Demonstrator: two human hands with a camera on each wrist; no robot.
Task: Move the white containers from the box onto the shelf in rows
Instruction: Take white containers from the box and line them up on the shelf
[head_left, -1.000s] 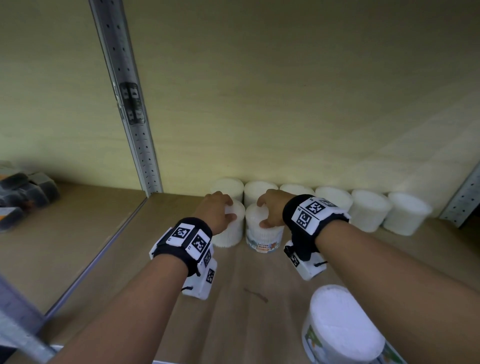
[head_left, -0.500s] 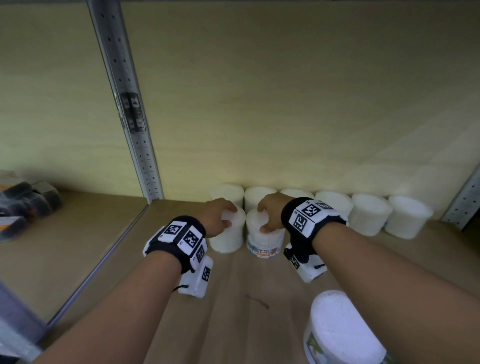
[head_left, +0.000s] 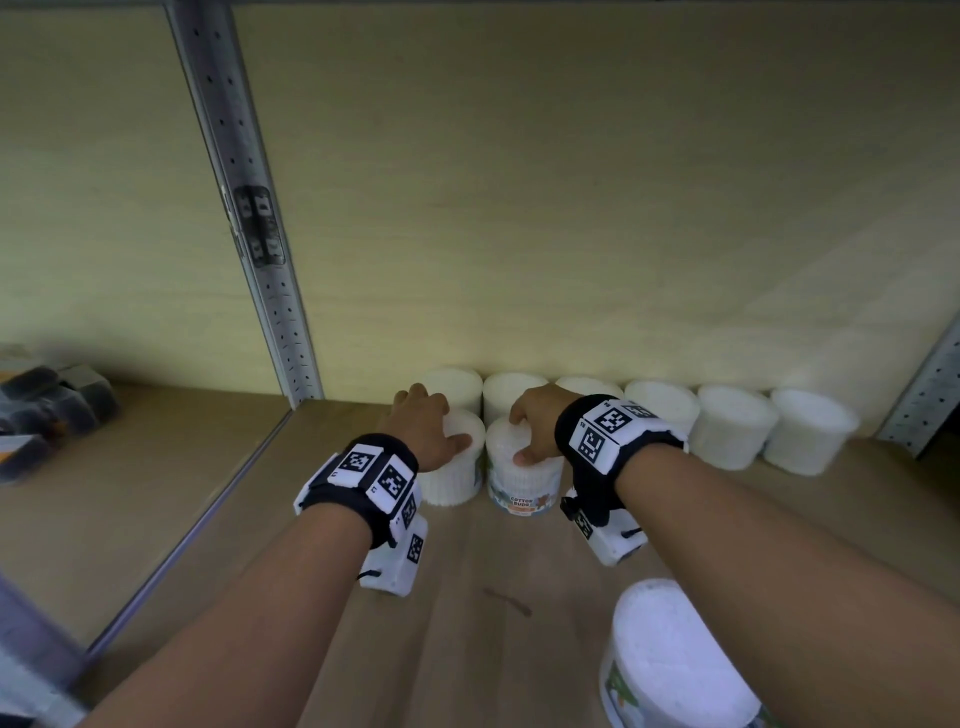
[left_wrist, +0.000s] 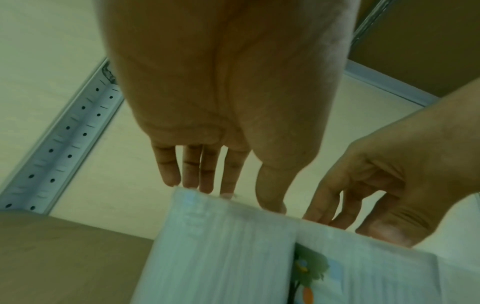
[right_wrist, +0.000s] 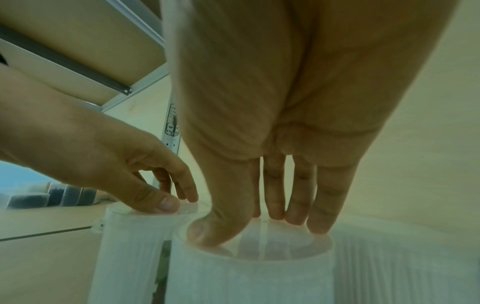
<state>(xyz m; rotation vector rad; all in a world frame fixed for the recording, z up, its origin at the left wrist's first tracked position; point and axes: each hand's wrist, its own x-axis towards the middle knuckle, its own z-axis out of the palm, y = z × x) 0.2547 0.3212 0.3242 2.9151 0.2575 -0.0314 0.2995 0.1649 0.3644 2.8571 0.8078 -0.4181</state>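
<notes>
Two white containers stand side by side on the wooden shelf (head_left: 332, 582), just in front of a back row of several white containers (head_left: 732, 426). My left hand (head_left: 423, 431) rests its fingertips and thumb on the lid of the plain left container (head_left: 452, 480). My right hand (head_left: 535, 426) presses thumb and fingertips on the lid of the right container (head_left: 524, 491), whose label reads cotton buds. In the right wrist view my right hand (right_wrist: 254, 224) has its fingers fairly straight on that lid (right_wrist: 259, 244), beside my left hand (right_wrist: 168, 203). The left wrist view looks along my left hand (left_wrist: 233, 197), its fingertips at the rim of its container (left_wrist: 221, 246).
Another white container (head_left: 670, 665) stands near the front right of the shelf. A perforated metal upright (head_left: 249, 208) divides this bay from the left one, where dark packages (head_left: 47, 405) lie. A second upright (head_left: 930, 405) bounds the right end. The wall panel runs close behind the back row.
Both hands stay on the lids of the same two containers, which stand where they were. My left wrist has dropped and drawn back a little, and the view has shifted slightly.
</notes>
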